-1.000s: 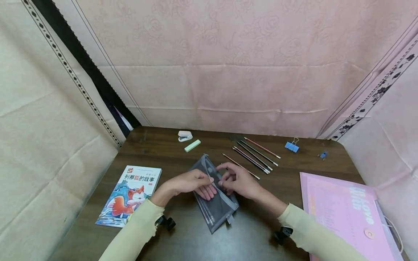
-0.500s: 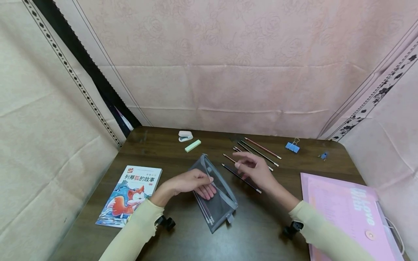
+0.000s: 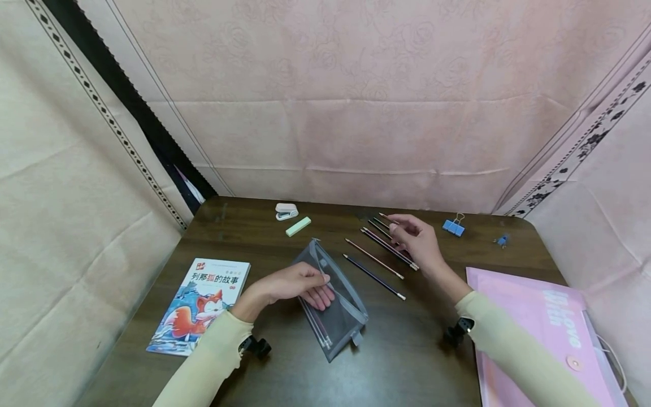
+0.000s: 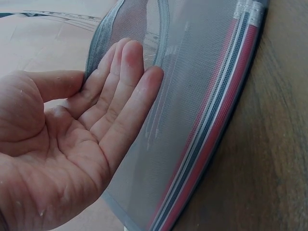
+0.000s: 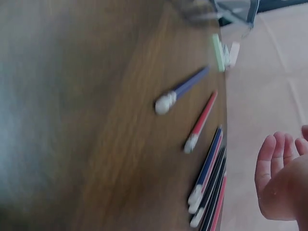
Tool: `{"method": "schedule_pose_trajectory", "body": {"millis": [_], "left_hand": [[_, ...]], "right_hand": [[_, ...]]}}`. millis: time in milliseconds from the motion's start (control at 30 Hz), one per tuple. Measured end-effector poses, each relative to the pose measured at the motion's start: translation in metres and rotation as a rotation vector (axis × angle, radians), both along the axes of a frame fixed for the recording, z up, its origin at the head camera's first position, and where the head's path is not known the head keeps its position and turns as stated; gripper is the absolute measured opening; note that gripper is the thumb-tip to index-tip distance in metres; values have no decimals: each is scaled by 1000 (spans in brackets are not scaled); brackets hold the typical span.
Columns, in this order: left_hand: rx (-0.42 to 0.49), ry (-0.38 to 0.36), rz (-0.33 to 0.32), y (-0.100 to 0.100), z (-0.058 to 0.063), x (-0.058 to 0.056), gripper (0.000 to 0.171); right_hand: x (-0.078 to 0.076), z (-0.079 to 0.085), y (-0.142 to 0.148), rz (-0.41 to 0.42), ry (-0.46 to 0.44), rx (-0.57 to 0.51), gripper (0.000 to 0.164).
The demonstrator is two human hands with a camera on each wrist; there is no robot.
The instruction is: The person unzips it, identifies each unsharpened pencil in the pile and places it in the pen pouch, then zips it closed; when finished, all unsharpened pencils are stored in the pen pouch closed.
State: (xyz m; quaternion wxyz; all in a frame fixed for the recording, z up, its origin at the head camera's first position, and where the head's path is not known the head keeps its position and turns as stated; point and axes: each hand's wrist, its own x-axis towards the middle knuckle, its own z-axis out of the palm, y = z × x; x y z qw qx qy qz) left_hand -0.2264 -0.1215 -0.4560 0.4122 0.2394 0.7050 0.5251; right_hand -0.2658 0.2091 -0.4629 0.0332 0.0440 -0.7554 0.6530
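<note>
Nearest the table's (image 3: 402, 370) front edge, a grey mesh pencil pouch (image 3: 339, 325) is lying aslant around the middle, several striped pencils (image 4: 211, 115) showing through along one side. The left hand (image 3: 305, 282) is staying at its mouth, thumb and forefinger pinching the rim, the other fingers extending alongside. Just beyond, a dark blue pencil (image 3: 374, 277) and a red pencil (image 3: 374, 259) are lying apart, their eraser ends pointing toward the table's right edge. The change is showing in the right hand (image 3: 419, 244): a second ago it was at the pouch's mouth, and now it is hovering by the pencil cluster (image 3: 389, 247), fingers loosely bending and gripping nothing visible. This is suggesting that the work is shifting from pouch to loose pencils, with the left hand steadying the pouch. Toward the far edge, a white mini stapler (image 3: 286, 211) is sitting, while a blue binder clip (image 3: 454, 227) is standing nearer the far right corner.
</note>
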Motion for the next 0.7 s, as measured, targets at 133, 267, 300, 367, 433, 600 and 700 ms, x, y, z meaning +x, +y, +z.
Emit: {"method": "schedule_pose_trajectory", "body": {"millis": [133, 267, 300, 367, 433, 600, 700], "left_hand": [[3, -4, -3, 0, 0, 0, 39], [2, -5, -7, 0, 1, 1, 39], [1, -4, -7, 0, 1, 1, 39], [-7, -5, -2, 0, 1, 1, 39], [-13, -5, 3, -1, 0, 1, 38], [-15, -12, 17, -1, 0, 2, 38], [-17, -15, 16, 0, 3, 2, 39]], "right_hand": [[-9, -7, 11, -53, -1, 83, 28], [-15, -20, 19, -77, 10, 248, 27], [-16, -23, 20, -85, 20, 300, 26], [-18, -29, 22, -98, 44, 405, 26], [-19, -33, 21, -109, 73, 500, 26], [-20, -38, 20, -127, 113, 678, 26], [-20, -40, 21, -148, 108, 756, 26]]}}
